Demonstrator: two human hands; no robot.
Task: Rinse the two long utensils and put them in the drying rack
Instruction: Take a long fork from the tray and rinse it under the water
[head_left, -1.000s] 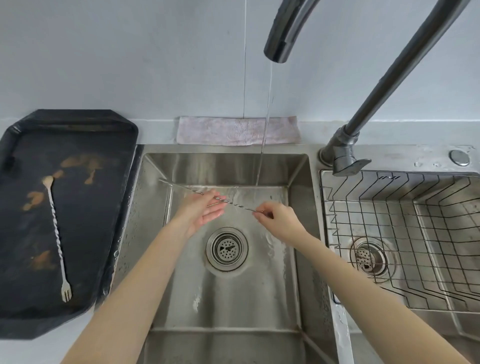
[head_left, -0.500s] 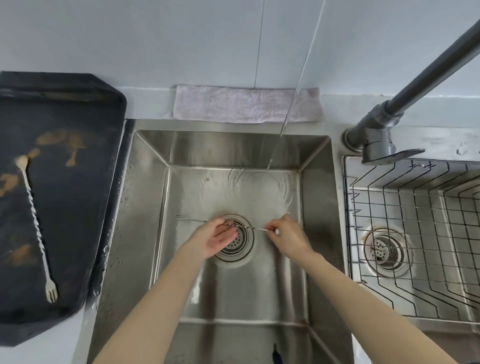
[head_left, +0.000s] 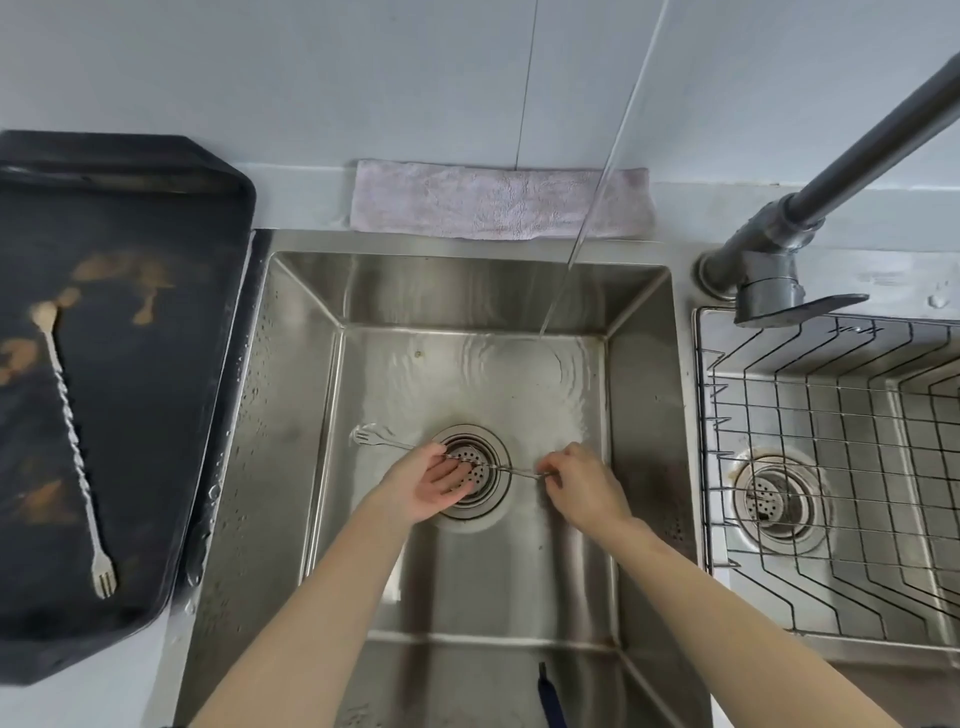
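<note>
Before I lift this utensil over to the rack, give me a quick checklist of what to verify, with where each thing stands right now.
1. Grip on the held utensil: ok; right hand pinches one end, left hand cups the twisted shaft.
2. Utensil under the water stream: not ok; the stream lands behind it on the sink floor.
3. Utensil rinsed clean: cannot tell.
4. Drying rack free to receive it: ok; nothing lies in the part that shows.
5. Second utensil: not ok; lies unrinsed on the stained black tray.
</note>
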